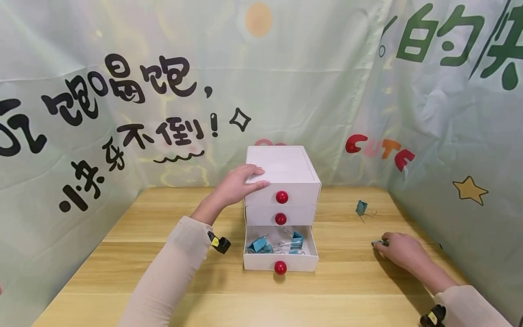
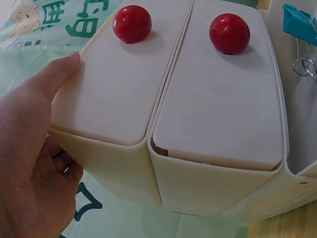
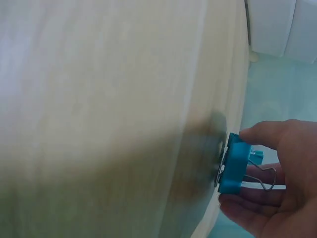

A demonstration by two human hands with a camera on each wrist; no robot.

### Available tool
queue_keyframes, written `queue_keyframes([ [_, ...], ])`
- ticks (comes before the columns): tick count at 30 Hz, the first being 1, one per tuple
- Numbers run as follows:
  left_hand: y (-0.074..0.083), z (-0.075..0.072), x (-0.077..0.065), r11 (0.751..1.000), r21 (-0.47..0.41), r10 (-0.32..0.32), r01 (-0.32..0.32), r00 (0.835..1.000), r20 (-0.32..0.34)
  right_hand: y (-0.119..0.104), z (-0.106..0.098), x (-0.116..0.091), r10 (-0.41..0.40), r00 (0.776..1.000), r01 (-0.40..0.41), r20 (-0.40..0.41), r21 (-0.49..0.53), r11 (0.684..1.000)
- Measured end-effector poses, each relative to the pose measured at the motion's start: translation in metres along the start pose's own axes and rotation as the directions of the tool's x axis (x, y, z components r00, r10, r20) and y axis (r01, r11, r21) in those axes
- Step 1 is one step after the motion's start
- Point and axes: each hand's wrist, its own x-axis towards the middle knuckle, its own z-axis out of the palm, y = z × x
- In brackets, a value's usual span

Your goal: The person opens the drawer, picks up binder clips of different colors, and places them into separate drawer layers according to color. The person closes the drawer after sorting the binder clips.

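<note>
A white drawer box (image 1: 283, 163) with red knobs stands on the table, its bottom drawer (image 1: 280, 262) pulled out. Several teal binder clips (image 1: 258, 245) lie in that drawer. My left hand (image 1: 234, 185) rests on the box's upper left front corner, thumb along the top front edge. The left wrist view has the thumb (image 2: 62, 72) at this edge and the other fingers bent beside the box. Low over the table at the right, my right hand (image 1: 402, 252) pinches a teal binder clip (image 3: 235, 163) between thumb and fingers. Another teal binder clip (image 1: 361, 207) lies on the table beyond that hand.
The upper drawer (image 1: 261, 196) and the middle drawer (image 1: 259, 216) are pushed in. Printed cloth (image 1: 286, 104) hangs behind the wooden table (image 1: 171, 218) and along both sides. A small dark speck (image 1: 441, 246) lies near the table's right edge.
</note>
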Motion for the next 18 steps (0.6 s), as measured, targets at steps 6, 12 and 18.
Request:
queue_keyframes([
  [6,-0.001,0.0,0.0,1.0,-0.005,0.004,-0.004,1.0,-0.001,-0.009,-0.002,0.001,-0.045,0.998,0.047,-0.044,0.034,0.998],
  [12,-0.002,0.0,0.002,1.0,-0.002,0.012,-0.012,1.0,-0.004,-0.023,-0.003,-0.001,-0.115,0.984,0.124,-0.133,0.062,0.99],
  [18,-0.002,0.0,0.001,1.0,-0.007,0.012,-0.012,1.0,-0.009,-0.037,-0.005,-0.003,-0.14,0.976,0.155,-0.17,0.082,0.984],
])
